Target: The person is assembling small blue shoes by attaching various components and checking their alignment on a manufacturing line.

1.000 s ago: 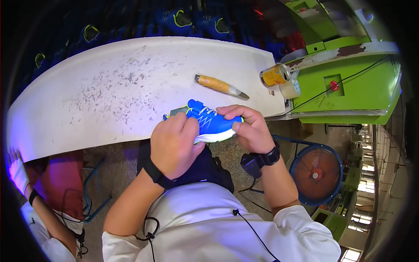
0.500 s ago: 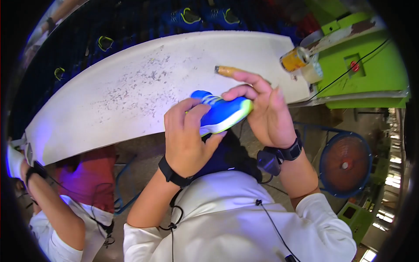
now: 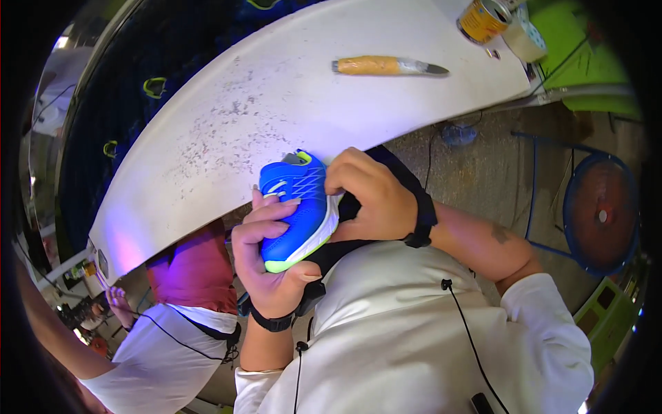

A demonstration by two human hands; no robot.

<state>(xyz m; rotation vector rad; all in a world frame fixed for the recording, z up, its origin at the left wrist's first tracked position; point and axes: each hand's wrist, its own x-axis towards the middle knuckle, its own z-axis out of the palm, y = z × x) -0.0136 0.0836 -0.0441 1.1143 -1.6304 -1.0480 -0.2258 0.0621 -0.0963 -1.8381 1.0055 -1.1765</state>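
Closed round the blue shoe (image 3: pixel 307 217), my left hand (image 3: pixel 273 290) grips its toe; my right hand (image 3: pixel 379 196) curls against its side, pinch unclear.
Sole (image 3: pixel 323 233) looks attached; what's left, I can't tell. It's by the surface's (image 3: pixel 303 124) near edge, knife (image 3: pixel 376 65) beyond.

The blue-and-white shoe (image 3: pixel 295 221) is between the left hand (image 3: pixel 269 259) and right hand (image 3: pixel 372 196). On the white bench (image 3: pixel 331 121) beyond, a tan-handled tool (image 3: pixel 376 65) lies left of a yellow cylindrical can (image 3: pixel 483 22).
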